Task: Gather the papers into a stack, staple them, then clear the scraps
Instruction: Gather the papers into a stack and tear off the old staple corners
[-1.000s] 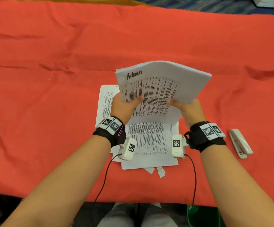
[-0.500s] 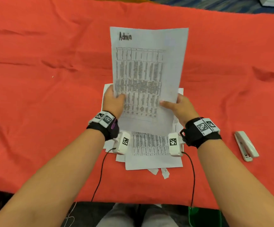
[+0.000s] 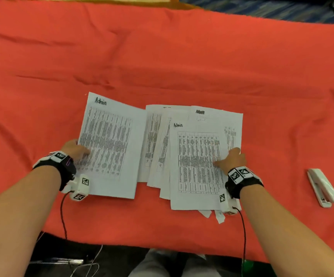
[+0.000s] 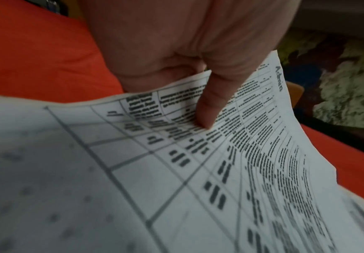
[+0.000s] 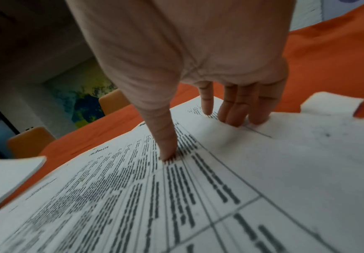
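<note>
A stack of printed sheets marked "Admin" (image 3: 110, 144) lies left of centre on the red cloth. My left hand (image 3: 81, 150) pinches its left edge, with the thumb (image 4: 208, 111) on top of the stack (image 4: 198, 171) and the other fingers hidden beneath. To the right, several loose printed sheets (image 3: 198, 156) lie fanned and overlapping. My right hand (image 3: 229, 156) rests on them near their right edge, with its thumb (image 5: 165, 150) and straight fingers (image 5: 233, 111) touching the paper (image 5: 176, 196). Small white scraps (image 3: 212, 213) poke out below the loose sheets.
A white stapler (image 3: 323, 186) lies on the red tablecloth (image 3: 182, 56) to the right of my right wrist. The table's near edge runs just behind my forearms. Cables hang from both wrist cameras over that edge.
The "Admin" stack, held upright in both hands, has come down onto the cloth at the left. My right hand let go of it and moved onto the loose sheets.
</note>
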`<state>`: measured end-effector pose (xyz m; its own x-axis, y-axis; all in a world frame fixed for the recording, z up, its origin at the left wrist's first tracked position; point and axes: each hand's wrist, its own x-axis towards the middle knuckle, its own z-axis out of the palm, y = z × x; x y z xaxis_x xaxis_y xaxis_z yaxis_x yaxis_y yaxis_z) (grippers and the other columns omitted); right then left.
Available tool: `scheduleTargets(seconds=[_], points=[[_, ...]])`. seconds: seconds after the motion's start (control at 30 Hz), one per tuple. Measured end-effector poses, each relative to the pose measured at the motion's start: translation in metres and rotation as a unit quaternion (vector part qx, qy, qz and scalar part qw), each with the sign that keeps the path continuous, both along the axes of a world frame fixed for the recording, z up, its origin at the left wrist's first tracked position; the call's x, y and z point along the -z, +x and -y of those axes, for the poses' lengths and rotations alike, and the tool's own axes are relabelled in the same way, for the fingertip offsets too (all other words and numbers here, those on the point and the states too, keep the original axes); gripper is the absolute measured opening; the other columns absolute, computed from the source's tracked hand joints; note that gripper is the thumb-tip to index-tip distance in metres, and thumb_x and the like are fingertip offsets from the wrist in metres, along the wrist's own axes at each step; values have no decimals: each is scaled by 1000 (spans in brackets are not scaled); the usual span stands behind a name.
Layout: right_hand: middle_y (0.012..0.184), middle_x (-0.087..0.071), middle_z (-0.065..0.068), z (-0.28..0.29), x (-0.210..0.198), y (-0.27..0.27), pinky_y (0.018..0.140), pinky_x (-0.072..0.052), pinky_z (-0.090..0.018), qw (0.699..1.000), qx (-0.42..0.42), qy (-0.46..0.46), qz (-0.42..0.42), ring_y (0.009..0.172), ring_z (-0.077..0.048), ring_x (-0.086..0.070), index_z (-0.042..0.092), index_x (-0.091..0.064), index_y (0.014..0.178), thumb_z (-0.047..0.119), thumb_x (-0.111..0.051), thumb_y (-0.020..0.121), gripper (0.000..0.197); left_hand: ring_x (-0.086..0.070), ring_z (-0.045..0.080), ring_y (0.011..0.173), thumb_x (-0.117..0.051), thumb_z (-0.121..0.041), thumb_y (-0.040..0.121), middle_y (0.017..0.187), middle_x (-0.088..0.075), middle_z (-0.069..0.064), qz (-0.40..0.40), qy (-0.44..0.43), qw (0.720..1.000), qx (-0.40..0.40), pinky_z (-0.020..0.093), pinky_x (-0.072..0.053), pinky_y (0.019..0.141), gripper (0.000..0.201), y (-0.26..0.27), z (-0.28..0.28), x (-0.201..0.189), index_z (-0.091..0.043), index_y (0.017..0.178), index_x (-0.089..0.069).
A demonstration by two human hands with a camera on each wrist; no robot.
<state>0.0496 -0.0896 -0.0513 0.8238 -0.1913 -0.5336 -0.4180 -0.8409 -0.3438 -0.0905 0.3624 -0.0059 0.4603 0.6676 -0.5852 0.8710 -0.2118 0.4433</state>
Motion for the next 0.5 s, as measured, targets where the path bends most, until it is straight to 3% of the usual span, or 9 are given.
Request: scheduleTargets(seconds=[0.1, 0.17, 0.23, 0.3, 0.37, 0.43, 0.5], points=[[134, -47, -24, 1, 2, 4, 90, -47, -37, 997, 41, 69, 10, 118, -38, -53, -2, -30, 137, 9, -74, 80, 73, -48, 38, 126, -62, -2, 87, 138, -50, 20, -40, 11, 999, -7, 44, -39, 104, 53, -8, -2, 9, 1, 137, -44], [123, -56, -26, 3, 2, 5, 88, -51, -40, 995, 66, 63, 27, 102, -35, -59, -7, -41, 129, 4, -66, 85, 51, -40, 40, 133, -61, -2, 88, 147, -38, 22, -64, 30, 997, -13, 48, -35, 108, 64, -9, -1, 16, 1, 145, -30], [108, -63, -25, 11, 3, 8, 84, -55, -43, 994, 75, 55, 48, 91, -33, -61, -10, -54, 118, 4, -62, 87, 35, -44, 42, 126, -57, -3, 89, 142, -41, 26, -89, 60, 994, -6, 47, -41, 103, 61, -6, 2, 18, 4, 144, -30], [110, -67, -23, 24, 0, 9, 82, -53, -38, 993, 86, 55, 66, 101, -37, -64, -5, -63, 114, 8, -61, 86, 31, -50, 41, 115, -56, -6, 88, 130, -48, 26, -93, 105, 990, -8, 44, -46, 95, 54, 1, 8, 14, 7, 136, -36], [113, -67, -20, 40, 4, 13, 91, -51, -42, 994, 88, 12, 63, 110, -38, -60, 5, -66, 109, 19, -62, 79, 34, -41, 39, 125, -60, -13, 85, 138, -38, 23, -91, 174, 981, -4, 46, -41, 102, 60, 12, 20, 11, 3, 136, -32], [119, -62, -19, 47, 3, 13, 95, -48, -44, 995, 83, -37, 39, 117, -38, -54, 9, -63, 112, 28, -64, 77, 40, -40, 37, 129, -61, -19, 84, 145, -31, 20, -59, 194, 978, 49, 48, -41, 104, 66, 27, 47, 8, -1, 140, -32], [114, -59, -17, 46, 3, 10, 86, -49, -38, 995, 93, -22, 25, 113, -37, -55, 5, -58, 114, 24, -68, 80, 40, -46, 34, 125, -60, -20, 84, 146, -32, 16, 6, 162, 979, 122, 45, -46, 101, 56, 42, 85, 10, -8, 136, -44]])
